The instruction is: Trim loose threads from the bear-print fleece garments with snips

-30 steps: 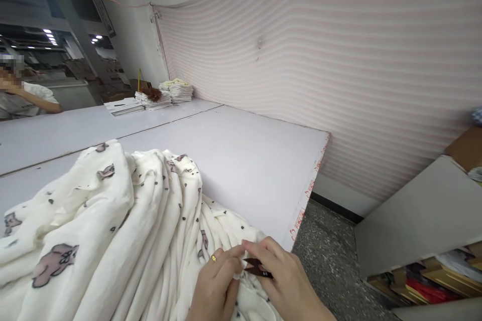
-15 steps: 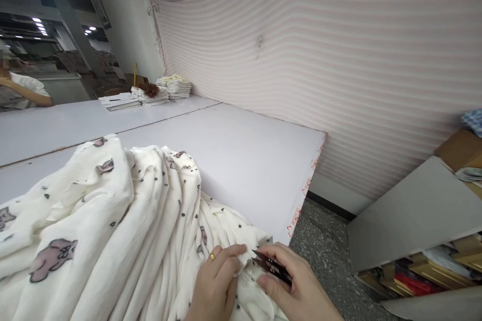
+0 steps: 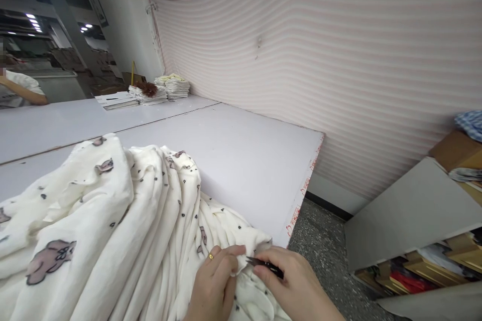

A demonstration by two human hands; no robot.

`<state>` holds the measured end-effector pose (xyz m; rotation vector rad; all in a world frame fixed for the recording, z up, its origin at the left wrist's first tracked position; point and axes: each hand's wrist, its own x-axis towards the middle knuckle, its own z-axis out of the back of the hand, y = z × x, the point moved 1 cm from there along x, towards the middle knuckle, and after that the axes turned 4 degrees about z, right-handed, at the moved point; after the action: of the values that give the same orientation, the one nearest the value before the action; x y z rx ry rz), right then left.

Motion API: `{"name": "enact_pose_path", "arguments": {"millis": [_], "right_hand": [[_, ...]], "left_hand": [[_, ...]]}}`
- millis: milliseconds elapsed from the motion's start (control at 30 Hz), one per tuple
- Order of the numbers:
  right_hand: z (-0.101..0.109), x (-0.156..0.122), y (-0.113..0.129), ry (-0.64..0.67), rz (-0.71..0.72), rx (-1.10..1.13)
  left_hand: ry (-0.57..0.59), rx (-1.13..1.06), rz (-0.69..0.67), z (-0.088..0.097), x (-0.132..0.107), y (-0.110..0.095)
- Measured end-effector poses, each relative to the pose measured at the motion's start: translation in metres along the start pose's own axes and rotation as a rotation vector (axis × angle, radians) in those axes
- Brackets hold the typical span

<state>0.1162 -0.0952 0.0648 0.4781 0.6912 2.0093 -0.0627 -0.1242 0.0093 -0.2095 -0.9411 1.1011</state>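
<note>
Pale desk [image 3: 241, 155] runs along a pink-striped wall; its near right corner is where the work sits. Thread snips [image 3: 263, 264], small and dark, lie in the right hand [image 3: 297, 288], fingers closed round them, long axis near horizontal, tips pointing left toward the left hand. Left hand [image 3: 214, 283], ring on one finger, is pinched shut on a fold of the white printed cloth [image 3: 124, 220], fingertips touching or just beside the snip tips; the gap between them is too small to resolve. So the cut point lies between the two hands, right at the cloth's edge near the desk corner, with the right hand carrying the blade and the left holding the cloth taut. Cloth is a bunched heap with pink animal prints and small dark dots, spreading left and away from the hands across the desk. Far back on the desk: stacks of folded goods [image 3: 165, 88]. At the far left, another person's arm [image 3: 22, 91]. To the right, below desk level, a grey board [image 3: 410, 210] over cluttered boxes.
</note>
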Motion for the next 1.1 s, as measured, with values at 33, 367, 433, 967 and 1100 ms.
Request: {"name": "enact_pose_path", "arguments": {"millis": [33, 367, 433, 967, 1100], "right_hand": [[-0.001, 0.000, 0.000, 0.000, 0.008, 0.024], [-0.003, -0.003, -0.002, -0.056, 0.054, 0.035], [-0.007, -0.003, -0.004, -0.109, 0.058, 0.037], [-0.050, 0.023, 0.004, -0.386, 0.146, 0.274], [-0.046, 0.021, 0.005, -0.328, 0.145, 0.118]], "left_hand": [[-0.011, -0.013, 0.016, 0.000, -0.001, 0.000], [-0.077, -0.255, 0.264, -0.003, -0.003, -0.004], [-0.066, -0.321, 0.409, -0.002, -0.001, -0.005], [-0.251, -0.839, 0.982, -0.006, 0.003, 0.020], [-0.250, -0.848, 0.960, -0.009, 0.000, 0.023]]}}
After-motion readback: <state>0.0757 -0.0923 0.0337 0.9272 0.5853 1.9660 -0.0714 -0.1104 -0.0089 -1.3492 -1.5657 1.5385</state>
